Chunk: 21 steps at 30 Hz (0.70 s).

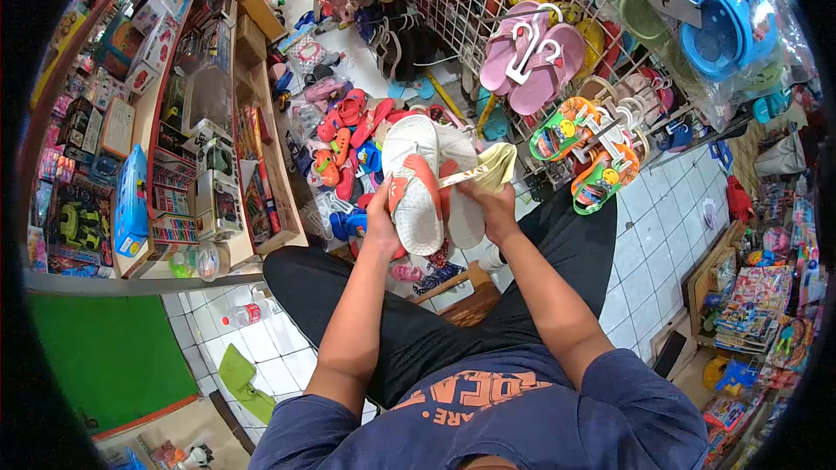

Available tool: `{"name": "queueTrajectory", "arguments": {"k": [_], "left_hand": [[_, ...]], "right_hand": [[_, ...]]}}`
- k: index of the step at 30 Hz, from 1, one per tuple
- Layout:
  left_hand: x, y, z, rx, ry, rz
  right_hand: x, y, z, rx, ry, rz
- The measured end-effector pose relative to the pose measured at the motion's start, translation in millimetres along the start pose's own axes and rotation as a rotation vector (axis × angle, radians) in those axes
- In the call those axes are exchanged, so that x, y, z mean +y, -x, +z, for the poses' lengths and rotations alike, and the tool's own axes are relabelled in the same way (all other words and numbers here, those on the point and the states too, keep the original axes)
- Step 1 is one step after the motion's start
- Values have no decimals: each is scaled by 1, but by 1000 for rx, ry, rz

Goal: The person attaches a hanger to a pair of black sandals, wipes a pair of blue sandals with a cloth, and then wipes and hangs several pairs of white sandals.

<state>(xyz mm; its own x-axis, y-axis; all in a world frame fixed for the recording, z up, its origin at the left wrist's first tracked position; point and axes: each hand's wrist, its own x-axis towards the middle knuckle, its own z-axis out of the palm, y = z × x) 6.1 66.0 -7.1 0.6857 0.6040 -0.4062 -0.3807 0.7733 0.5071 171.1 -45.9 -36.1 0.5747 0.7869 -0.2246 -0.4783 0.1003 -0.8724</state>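
Note:
A pair of white slide sandals with orange-red straps is held up in front of me, soles roughly upright. My left hand (380, 219) is closed on the edge of the nearer white sandal (420, 224). On the other side, my right hand (495, 211) grips the second sandal (465, 219), together with a pale yellow cloth (497, 165) bunched above the fingers. A white strip with lettering runs between the two sandals near my right thumb. Below and behind them lies a heap of colourful children's clogs (333, 155) on the floor.
A wire rack (446, 0) at upper right carries pink sandals (533, 57), green-orange sandals (601, 176) and bagged blue clogs (718, 30). Wooden shelves (144, 96) of boxed toys stand at left. A plastic bottle (248, 314) lies on the tiles. A wooden stool (475, 300) shows between my legs.

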Motion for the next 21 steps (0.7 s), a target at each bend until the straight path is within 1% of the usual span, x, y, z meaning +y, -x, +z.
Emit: {"name": "queueTrajectory", "arguments": {"k": [2, 3, 5, 7, 8, 9, 10, 11, 12, 13, 16, 17, 19, 20, 21], "left_hand": [[-1, -1, -2, -1, 5, -3], [-2, -2, -5, -23, -31, 5], [-5, -4, -10, -44, -71, 13], [-10, -4, -13, -94, -69, -28], [-15, -8, -21, -49, -72, -32], [-18, -13, -33, -49, -72, -32], [-18, -16, -44, -113, -69, -107], [-21, -18, -54, -177, -65, -182], [-25, -15, -52, -100, -88, -97], [-26, -14, -49, -100, -88, -100], [-26, -15, -47, -78, -70, -87], [-25, -17, -48, -77, -97, -100], [-24, -21, -53, -76, -124, -113], [-24, -23, -56, -82, -142, -121], [-22, -24, -55, -87, -161, -128]], "right_hand": [[1, -1, 3, 187, -105, 22], [-1, -1, 3, 189, -107, 23], [-5, -2, 2, 241, -104, -54], [-7, -4, 2, 240, -72, -40], [-6, -5, 0, 187, -79, -65], [-5, -5, -1, 135, -85, -91], [-7, -4, 1, 136, -86, -91], [-9, -1, 4, 139, 14, -116], [-10, 1, 5, 143, 113, -139], [-8, 0, 3, 145, 112, -138], [-6, -2, -2, 170, 289, -167], [1, -5, -6, 171, 288, -168], [12, -12, -12, 78, 276, -155], [17, -14, -17, 77, 276, -156], [13, -11, -14, 60, 201, -124]]}}
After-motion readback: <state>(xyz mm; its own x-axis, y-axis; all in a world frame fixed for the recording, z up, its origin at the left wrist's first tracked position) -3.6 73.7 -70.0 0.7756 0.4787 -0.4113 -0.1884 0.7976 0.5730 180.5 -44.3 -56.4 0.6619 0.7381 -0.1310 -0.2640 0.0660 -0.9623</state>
